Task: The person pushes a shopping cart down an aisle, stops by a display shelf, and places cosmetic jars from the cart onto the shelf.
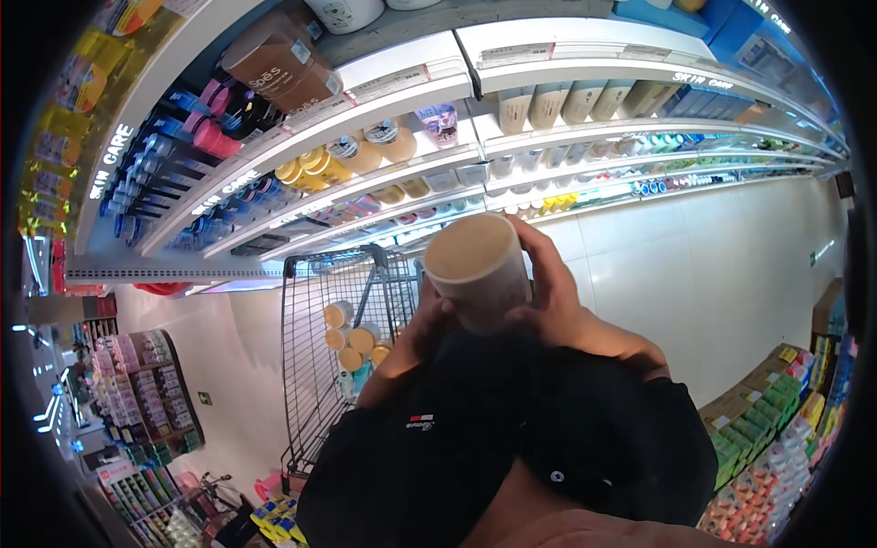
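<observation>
Between my two hands is a wide white jar (493, 290) with a flat tan lid (470, 248), tilted so the lid faces up toward me. My right hand (551, 283) wraps round its right side, fingers behind and thumb at the lower front. On the lower left side my left hand (433, 309) grips it, partly hidden by the jar and in shadow. Left of my left arm stands a wire shopping cart (306, 338), which holds several similar tan-lidded jars (363, 341) and a teal-and-white package (363, 376).
Lit shelves (539, 137) of skin care bottles and jars run across in front of me. A brown box marked Spes (279, 68) sits on an upper shelf. Stacked goods (758, 429) line the lower right, and a display rack (144, 388) stands at left on the pale floor (676, 274).
</observation>
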Available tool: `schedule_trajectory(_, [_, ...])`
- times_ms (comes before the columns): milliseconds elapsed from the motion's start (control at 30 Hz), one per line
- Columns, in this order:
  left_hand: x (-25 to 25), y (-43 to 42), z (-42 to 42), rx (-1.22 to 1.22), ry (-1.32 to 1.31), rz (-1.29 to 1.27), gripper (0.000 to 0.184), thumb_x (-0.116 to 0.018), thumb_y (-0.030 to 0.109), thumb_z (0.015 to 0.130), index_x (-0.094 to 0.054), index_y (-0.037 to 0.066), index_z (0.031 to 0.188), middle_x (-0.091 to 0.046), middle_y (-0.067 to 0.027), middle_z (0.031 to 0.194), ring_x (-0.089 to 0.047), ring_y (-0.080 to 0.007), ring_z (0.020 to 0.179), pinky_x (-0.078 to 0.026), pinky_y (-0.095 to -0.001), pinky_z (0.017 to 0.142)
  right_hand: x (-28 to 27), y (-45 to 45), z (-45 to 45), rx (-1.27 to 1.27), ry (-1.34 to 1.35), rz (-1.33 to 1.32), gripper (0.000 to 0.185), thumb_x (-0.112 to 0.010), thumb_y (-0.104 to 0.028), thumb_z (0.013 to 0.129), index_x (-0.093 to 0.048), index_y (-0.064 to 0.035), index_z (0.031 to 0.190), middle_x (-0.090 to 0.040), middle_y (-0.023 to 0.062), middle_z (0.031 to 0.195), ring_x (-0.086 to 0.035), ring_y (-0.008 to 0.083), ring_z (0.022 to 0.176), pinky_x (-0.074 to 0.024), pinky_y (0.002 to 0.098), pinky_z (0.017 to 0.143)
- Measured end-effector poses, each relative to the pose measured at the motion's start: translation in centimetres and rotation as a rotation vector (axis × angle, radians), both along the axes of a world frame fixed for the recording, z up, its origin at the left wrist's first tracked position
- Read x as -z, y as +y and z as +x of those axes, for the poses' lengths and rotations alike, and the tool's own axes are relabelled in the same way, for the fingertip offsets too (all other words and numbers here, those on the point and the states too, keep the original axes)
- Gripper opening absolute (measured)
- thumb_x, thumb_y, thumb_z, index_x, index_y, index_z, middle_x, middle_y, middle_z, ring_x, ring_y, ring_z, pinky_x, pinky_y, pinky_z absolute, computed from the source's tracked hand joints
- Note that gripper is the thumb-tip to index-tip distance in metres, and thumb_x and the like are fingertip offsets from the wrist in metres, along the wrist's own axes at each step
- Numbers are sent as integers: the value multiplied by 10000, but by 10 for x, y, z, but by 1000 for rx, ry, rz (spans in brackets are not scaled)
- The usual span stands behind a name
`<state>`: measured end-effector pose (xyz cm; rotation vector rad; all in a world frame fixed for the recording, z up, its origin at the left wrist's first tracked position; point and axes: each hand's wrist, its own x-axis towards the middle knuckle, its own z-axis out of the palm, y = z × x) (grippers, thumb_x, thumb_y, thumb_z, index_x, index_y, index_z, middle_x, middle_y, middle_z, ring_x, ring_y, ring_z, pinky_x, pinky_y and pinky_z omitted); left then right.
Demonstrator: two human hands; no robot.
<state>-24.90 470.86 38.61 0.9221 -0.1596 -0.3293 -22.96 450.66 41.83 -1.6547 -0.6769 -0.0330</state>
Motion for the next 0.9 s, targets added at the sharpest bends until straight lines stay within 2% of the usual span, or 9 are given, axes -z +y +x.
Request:
schedule_trajectory(100, [12, 6, 1, 72, -73, 50, 1207, -844, 630, 657, -271, 4, 1515, -437, -172, 1472, -462, -282, 1353, -389, -437, 1114, -20, -8, 13, -257, 532, 232, 1099, -899, -152, 647, -284, -29, 1549, -432, 137, 1509, -397, 253, 1420, -267, 382, 1197])
schedule_trajectory(167, [8, 6, 1, 154, -108, 82, 1245, -855, 630, 635, -248, 10, 1527, -396, -160, 1502, -373, -272, 1414, -274, -428, 1171, -34, -12, 22, -317, 483, 157, 1105, -893, -127, 628, -290, -29, 1549, -440, 129, 1503, -399, 253, 1416, -275, 383, 1193])
schedule_trajectory(267, [11, 7, 7, 185, -172, 70, 1250, -856, 631, 631, -242, 17, 1530, -373, -146, 1512, -350, -259, 1424, -267, -426, 1174, -44, -16, 29, -372, 379, 8, 1140, -886, -76, 576, -297, -32, 1551, -453, 111, 1491, -410, 249, 1406, -296, 380, 1181])
schedule_trajectory(333, [7, 9, 7, 186, -170, 80, 1249, -854, 634, 632, -239, 22, 1531, -371, -141, 1509, -344, -257, 1425, -262, -427, 1176, -49, -17, 31, -413, 370, -64, 1110, -900, -129, 634, -291, -73, 1560, -479, 137, 1455, -420, 281, 1394, -301, 398, 1168])
schedule_trajectory(500, [1, 10, 8, 196, -139, 80, 1235, -840, 639, 643, -231, 35, 1532, -382, -136, 1496, -353, -261, 1416, -264, -430, 1176, -57, -12, 38, -399, 334, -141, 1112, -914, -167, 620, -310, -68, 1548, -486, 133, 1443, -446, 277, 1371, -337, 384, 1143])
schedule_trajectory(667, [-19, 3, 14, 30, -74, -6, 1181, -790, 692, 697, -251, 38, 1518, -407, -143, 1464, -375, -252, 1398, -306, -415, 1154, -69, -2, 50, -311, 363, -146, 1115, -912, -171, 544, -372, -36, 1510, -524, 102, 1408, -502, 227, 1310, -375, 352, 1109])
schedule_trajectory(733, [-24, 0, 19, -38, -91, -71, 1103, -778, 639, 761, -248, 33, 1514, -401, -150, 1469, -390, -254, 1389, -331, -414, 1142, -75, 3, 57, -219, 240, -91, 1039, -919, -228, 598, -410, -27, 1482, -536, 141, 1383, -522, 239, 1291, -401, 359, 1084])
schedule_trajectory(833, [-30, -1, 30, -210, -224, -158, 987, -799, 409, 843, -210, -7, 1517, -358, -167, 1509, -362, -271, 1418, -377, -414, 1112, -87, 16, 75, -139, 154, -1, 1031, -911, -223, 610, -399, -27, 1483, -541, 139, 1369, -528, 232, 1275, -406, 348, 1075])
schedule_trajectory(900, [-27, 7, 35, -220, -280, -113, 996, -805, 398, 840, -204, -10, 1521, -349, -169, 1517, -353, -271, 1427, -397, -410, 1091, -99, 24, 85, -61, 46, 71, 1024, -911, -210, 619, -389, -9, 1476, -543, 145, 1355, -532, 229, 1268, -414, 344, 1073])
